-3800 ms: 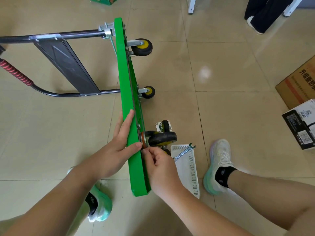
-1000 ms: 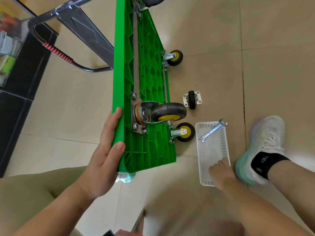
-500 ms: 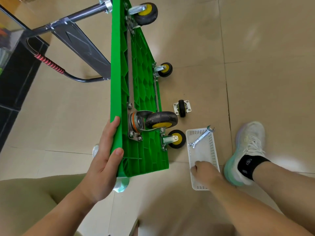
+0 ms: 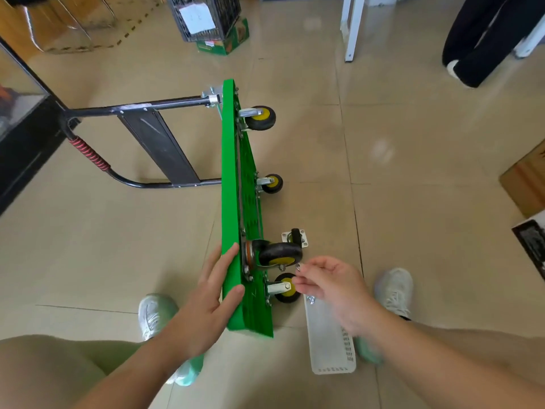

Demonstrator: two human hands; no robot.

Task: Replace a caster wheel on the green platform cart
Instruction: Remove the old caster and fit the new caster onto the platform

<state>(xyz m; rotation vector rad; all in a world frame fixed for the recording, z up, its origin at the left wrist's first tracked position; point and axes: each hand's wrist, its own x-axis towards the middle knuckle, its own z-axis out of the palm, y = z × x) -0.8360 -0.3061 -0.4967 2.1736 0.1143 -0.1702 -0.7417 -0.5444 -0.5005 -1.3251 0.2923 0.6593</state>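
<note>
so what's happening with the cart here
A person has the green cart tipped on its edge on the floor. The left hand rests flat against it to steady it. The right hand pinches a small metal part beside the big caster. A loose caster lies nearby, by a white tray.

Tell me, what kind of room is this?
Probably a storeroom or workroom, though I can't be sure. The floor is plain shiny tile, a cardboard box sits at the right edge, a dark wire crate stands at the back, and a green platform cart lies tipped on its side.
</note>
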